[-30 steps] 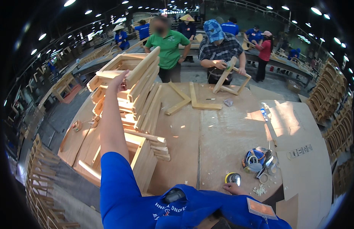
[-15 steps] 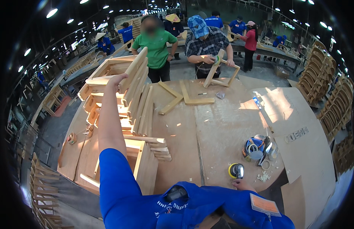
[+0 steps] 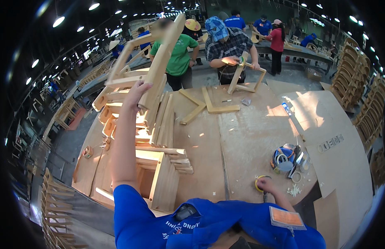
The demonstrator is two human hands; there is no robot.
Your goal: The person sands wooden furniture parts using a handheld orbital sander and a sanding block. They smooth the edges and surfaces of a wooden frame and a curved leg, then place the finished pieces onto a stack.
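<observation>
My left hand (image 3: 137, 92), arm stretched out, is closed around a pale wooden frame (image 3: 162, 58). That frame is tilted up above a stack of similar wooden frames (image 3: 113, 106) at the left of the table. Low on the right, my right hand (image 3: 267, 184) is wrapped over a round power sander with a yellow rim (image 3: 257, 184), which rests on the tabletop. The hand covers most of the sander's body.
Beyond the table (image 3: 201, 162), a co-worker sands an open wooden frame (image 3: 246, 76). L-shaped wooden pieces (image 3: 219, 109) lie in front. A blue container of tools (image 3: 284, 159) stands near my right hand, beside tape rolls and shavings. A wooden box-like piece (image 3: 163, 182) stands nearer me.
My left hand has raised the top frame off the stack and tipped it upward. My right hand has moved from beside the sander onto its top and closed over it.
</observation>
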